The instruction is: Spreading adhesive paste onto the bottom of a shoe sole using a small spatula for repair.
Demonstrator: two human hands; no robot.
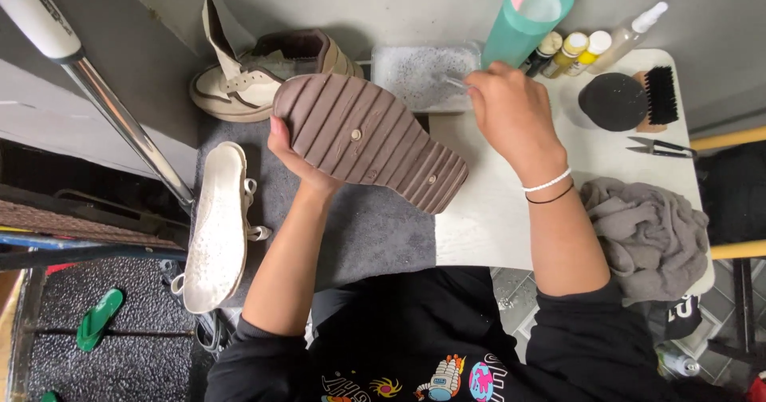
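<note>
The left hand has its grip clenched around a brown ribbed rubber-soled shoe, held sole-up and tilted above the grey felt mat, its toe end reaching over the mat's right edge toward the white surface. The right hand reaches to the clear rectangular plastic tub of foamy water at the surface's far edge; its fingers curl around something small and clear, but what the grip contains cannot be told.

Just beside the tub stands a tall teal plastic cup, then a row of small bottles with yellow caps and a clear spray bottle. A black round brush and small scissors lie near the right edge, and a crumpled grey cloth fills the near right corner.

A second cream and brown high-top shoe sits at the mat's far edge. A white perforated insole lies along its left edge. Bare surface lies between the forearms.
</note>
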